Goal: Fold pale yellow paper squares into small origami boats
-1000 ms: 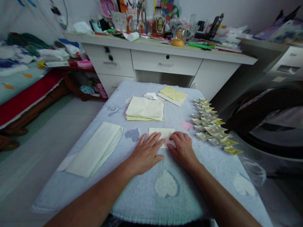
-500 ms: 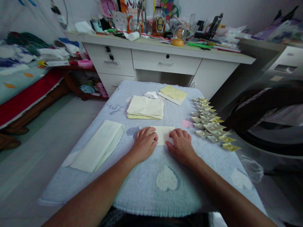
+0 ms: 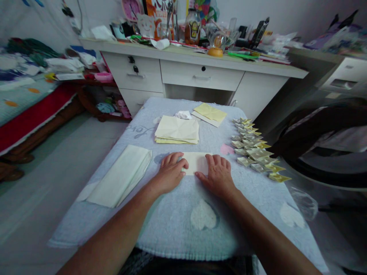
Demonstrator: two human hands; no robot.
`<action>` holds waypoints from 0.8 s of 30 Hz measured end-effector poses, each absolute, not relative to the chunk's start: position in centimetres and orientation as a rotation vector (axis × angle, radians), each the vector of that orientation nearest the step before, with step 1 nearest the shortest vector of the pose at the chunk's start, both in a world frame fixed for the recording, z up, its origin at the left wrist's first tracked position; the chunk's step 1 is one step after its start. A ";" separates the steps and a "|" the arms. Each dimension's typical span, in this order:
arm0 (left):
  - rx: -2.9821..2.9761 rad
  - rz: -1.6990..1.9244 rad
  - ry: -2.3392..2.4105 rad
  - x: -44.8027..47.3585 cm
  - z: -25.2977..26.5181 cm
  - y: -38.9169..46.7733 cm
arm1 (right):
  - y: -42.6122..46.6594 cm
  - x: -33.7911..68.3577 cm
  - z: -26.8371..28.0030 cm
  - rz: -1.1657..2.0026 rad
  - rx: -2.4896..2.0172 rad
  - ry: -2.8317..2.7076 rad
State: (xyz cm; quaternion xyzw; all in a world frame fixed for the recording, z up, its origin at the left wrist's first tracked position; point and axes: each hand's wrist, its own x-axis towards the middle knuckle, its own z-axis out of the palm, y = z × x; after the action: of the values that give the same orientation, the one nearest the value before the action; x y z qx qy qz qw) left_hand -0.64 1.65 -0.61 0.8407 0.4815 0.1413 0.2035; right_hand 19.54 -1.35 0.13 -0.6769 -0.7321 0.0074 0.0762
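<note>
A small rectangle of cream paper [image 3: 195, 163] lies flat on the cloth-covered table, between my two hands. At its left end, my left hand [image 3: 171, 171] is curled, with the thumb and bent index finger closed at the paper's edge. My right hand [image 3: 218, 172] rests on the right end, palm down, its fingers stretched out and the thumb reaching along the near edge. Just beyond is a stack of creased cream and yellow paper sheets [image 3: 177, 129]. Several small folded paper boats [image 3: 255, 152] stand in rows to the right.
A folded whitish sheet [image 3: 120, 175] lies at the left of the table [image 3: 172, 233]. Crumpled white tissue [image 3: 183, 114] and more yellow paper [image 3: 210, 112] sit toward the far edge. Behind stands a cluttered white desk [image 3: 200, 72]; a washing machine [image 3: 341, 88] is at the right.
My right thumb has slid left along the paper's near edge, and the right hand lies flatter. My left hand has shifted slightly left. The paper stays in place.
</note>
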 end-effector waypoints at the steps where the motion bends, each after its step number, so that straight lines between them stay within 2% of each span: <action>1: 2.334 0.380 1.337 -0.7 -0.5 1.7 | -1.4 20.0 0.1 0.036 -2.029 -2.197; 14: 2.216 0.359 1.261 -1.4 0.0 2.2 | -1.3 24.5 0.3 0.292 -2.058 -2.183; 24: 2.154 0.459 1.298 -1.6 -0.2 2.7 | 1.1 24.0 1.9 0.352 -1.751 -2.286</action>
State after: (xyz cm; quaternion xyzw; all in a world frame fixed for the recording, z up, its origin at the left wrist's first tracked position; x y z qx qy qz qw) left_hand -1.55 2.65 -0.16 0.8068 0.4862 0.1719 0.2883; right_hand 23.96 1.10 1.90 -0.5992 -0.7823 0.1205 0.1198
